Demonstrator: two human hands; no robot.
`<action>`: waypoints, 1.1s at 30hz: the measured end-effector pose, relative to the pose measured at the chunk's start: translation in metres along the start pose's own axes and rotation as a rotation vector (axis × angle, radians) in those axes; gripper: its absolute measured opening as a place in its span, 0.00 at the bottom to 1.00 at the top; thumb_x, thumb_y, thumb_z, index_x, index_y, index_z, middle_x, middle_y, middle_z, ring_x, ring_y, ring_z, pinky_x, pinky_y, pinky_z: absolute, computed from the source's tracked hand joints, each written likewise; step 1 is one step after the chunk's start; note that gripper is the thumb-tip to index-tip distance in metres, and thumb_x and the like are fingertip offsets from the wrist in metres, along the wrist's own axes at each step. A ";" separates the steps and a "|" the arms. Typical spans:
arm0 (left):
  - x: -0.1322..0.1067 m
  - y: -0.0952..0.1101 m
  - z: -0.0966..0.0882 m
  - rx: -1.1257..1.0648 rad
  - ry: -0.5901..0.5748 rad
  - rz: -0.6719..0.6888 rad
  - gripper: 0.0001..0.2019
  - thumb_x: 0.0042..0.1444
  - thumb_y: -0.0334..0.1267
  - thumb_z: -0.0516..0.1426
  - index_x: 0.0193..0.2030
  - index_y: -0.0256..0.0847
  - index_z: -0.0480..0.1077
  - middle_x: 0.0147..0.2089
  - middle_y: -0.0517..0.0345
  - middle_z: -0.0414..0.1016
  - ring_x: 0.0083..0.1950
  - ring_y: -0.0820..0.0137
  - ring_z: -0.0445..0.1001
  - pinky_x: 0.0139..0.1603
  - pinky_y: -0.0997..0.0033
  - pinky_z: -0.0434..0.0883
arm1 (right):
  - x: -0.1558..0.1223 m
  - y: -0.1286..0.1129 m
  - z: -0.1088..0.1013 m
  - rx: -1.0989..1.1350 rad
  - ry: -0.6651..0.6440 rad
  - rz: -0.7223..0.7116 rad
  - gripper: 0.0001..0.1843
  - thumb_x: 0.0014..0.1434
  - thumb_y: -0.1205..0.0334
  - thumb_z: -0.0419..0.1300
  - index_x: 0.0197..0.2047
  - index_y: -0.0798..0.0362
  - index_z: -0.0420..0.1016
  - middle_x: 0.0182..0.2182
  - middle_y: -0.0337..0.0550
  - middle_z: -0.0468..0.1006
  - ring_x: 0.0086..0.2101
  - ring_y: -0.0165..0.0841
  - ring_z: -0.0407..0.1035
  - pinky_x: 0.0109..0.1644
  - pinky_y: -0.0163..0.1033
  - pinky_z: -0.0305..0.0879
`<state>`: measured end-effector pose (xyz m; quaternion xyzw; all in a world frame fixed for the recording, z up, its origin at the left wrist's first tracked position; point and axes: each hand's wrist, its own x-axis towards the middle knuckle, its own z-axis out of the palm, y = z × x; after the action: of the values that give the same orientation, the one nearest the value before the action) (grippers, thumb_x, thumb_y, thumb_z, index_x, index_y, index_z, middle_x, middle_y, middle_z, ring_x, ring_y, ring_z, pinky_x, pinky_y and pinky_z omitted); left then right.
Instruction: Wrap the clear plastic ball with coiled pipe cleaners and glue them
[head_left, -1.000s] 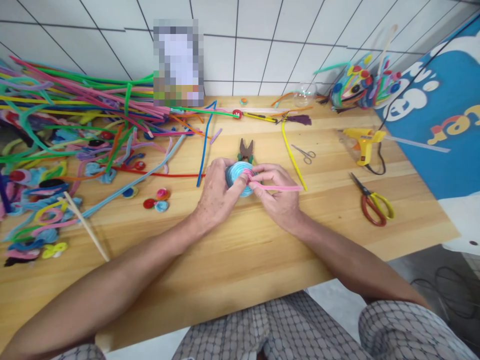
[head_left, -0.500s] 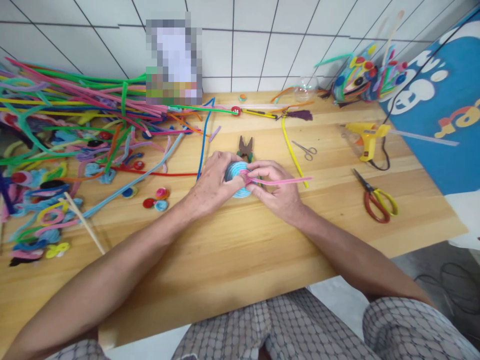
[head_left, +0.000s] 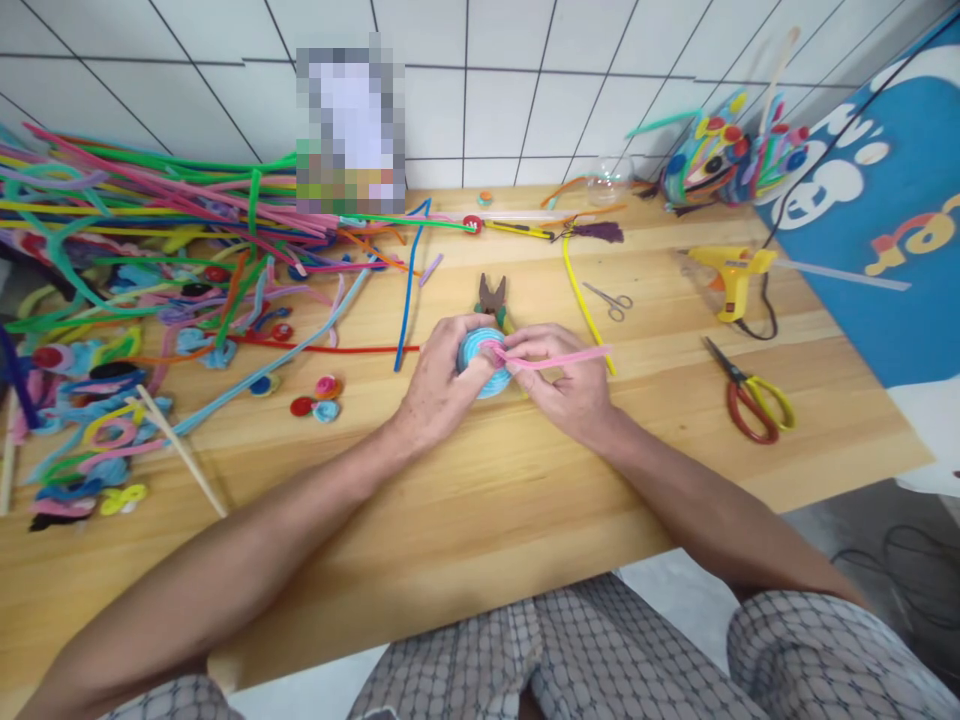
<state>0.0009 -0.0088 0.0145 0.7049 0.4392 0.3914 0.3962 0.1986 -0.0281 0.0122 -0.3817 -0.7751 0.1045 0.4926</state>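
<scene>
Around the round, coiled light-blue disc [head_left: 486,338] between the left hand [head_left: 439,375] and right hand [head_left: 574,385], the dark-jawed metal pliers [head_left: 493,291] lie just behind at twelve o'clock. On the pale wooden table [head_left: 450,560], a straight yellow fuzzy strip [head_left: 583,298] lies towards two, small silver metal scissors [head_left: 618,305] beyond it. The yellow plastic glue gun [head_left: 731,270] sits between two and three, behind large red-and-yellow-handled scissors [head_left: 736,376] near three. Long multicoloured fuzzy stems [head_left: 225,215] heap at ten; three small round coils [head_left: 302,406] cluster near nine
</scene>
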 end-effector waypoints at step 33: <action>0.005 0.003 -0.005 -0.161 0.001 -0.156 0.20 0.59 0.50 0.63 0.55 0.45 0.73 0.48 0.58 0.79 0.45 0.66 0.76 0.45 0.67 0.76 | -0.007 0.001 0.005 -0.033 -0.127 0.052 0.14 0.72 0.56 0.66 0.58 0.45 0.74 0.60 0.48 0.82 0.60 0.41 0.77 0.66 0.54 0.75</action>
<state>-0.0007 -0.0037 0.0201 0.6343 0.4600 0.3940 0.4804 0.1967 -0.0312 0.0041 -0.4023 -0.7962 0.1284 0.4334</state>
